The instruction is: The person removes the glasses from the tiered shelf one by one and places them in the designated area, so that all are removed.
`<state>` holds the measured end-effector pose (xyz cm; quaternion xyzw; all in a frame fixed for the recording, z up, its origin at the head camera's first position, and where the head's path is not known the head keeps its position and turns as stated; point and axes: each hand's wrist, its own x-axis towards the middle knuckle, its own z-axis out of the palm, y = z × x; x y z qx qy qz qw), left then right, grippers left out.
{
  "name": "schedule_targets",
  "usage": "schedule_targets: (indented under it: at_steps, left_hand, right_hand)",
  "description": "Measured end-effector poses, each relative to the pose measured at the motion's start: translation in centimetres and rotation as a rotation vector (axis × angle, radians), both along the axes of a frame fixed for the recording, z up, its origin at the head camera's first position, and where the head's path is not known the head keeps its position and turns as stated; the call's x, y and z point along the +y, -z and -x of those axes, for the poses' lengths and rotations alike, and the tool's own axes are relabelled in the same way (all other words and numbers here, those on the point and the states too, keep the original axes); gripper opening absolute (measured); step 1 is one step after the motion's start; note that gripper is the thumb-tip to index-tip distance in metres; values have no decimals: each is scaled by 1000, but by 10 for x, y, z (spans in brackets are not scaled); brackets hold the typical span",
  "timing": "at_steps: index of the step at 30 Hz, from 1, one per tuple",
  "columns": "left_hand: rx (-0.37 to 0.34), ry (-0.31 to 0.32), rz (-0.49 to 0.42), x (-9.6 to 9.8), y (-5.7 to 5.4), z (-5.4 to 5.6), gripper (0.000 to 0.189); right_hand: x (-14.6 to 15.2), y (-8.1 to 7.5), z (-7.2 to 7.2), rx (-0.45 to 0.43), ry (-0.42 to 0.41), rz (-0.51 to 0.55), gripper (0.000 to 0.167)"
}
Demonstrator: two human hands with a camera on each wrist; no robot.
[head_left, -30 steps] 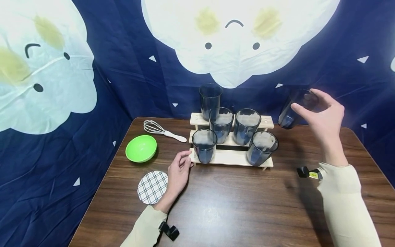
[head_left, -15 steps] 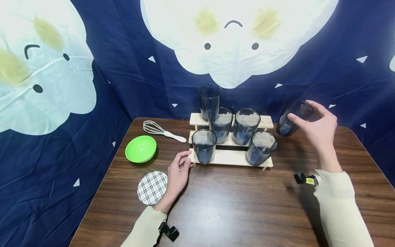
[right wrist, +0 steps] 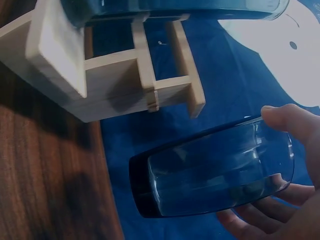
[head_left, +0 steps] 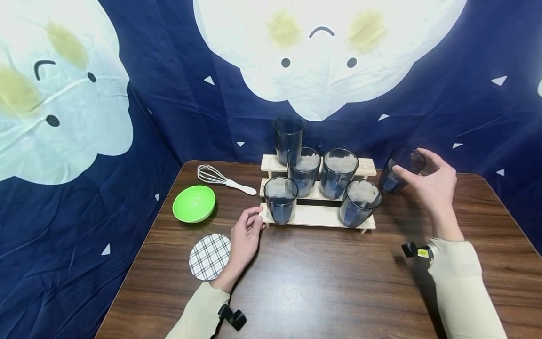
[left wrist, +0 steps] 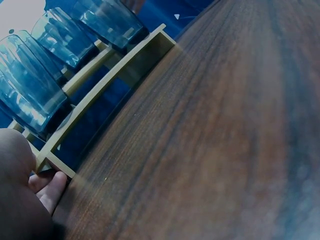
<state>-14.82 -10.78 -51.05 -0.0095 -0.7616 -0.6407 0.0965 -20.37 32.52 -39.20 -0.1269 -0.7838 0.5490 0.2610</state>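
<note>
My right hand (head_left: 436, 190) holds a dark blue-tinted drinking glass (head_left: 395, 181) near its rim, thumb on one side and fingers on the other. The glass leans slightly, just right of the stepped wooden rack (head_left: 313, 215), its base low over the table. In the right wrist view the held glass (right wrist: 215, 172) appears beside the rack's end (right wrist: 117, 92). My left hand (head_left: 245, 235) grips the left end of the rack's lowest step, fingertips curled at its leg (left wrist: 61, 164). Several matching glasses stand on the rack, including a front-left glass (head_left: 281, 202) and a front-right glass (head_left: 360, 205).
A white-handled whisk (head_left: 228, 181), a green bowl (head_left: 194, 204) and a checked round coaster (head_left: 207, 259) lie left of the rack. A dark blue cloth (head_left: 169, 117) with white cloud shapes hangs right behind the wooden table (head_left: 330, 278).
My right hand has brought the glass down and slightly left, closer to the rack's right end and the table, and the glass stands more upright. My left hand stays on the rack.
</note>
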Motion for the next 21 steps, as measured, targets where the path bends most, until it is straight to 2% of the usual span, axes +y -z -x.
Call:
schedule_targets:
  at_steps: [6, 14, 21]
  left_hand:
    - [-2, 4, -4, 1, 0, 1, 24]
    - [-7, 5, -13, 3, 0, 2, 24]
    - [-6, -6, 2, 0, 0, 0, 23]
  right_hand:
    - [3, 7, 0, -2, -20, 43, 69]
    - [5, 10, -2, -35, -26, 7, 72]
    - [5, 17, -2, -82, -20, -69, 72]
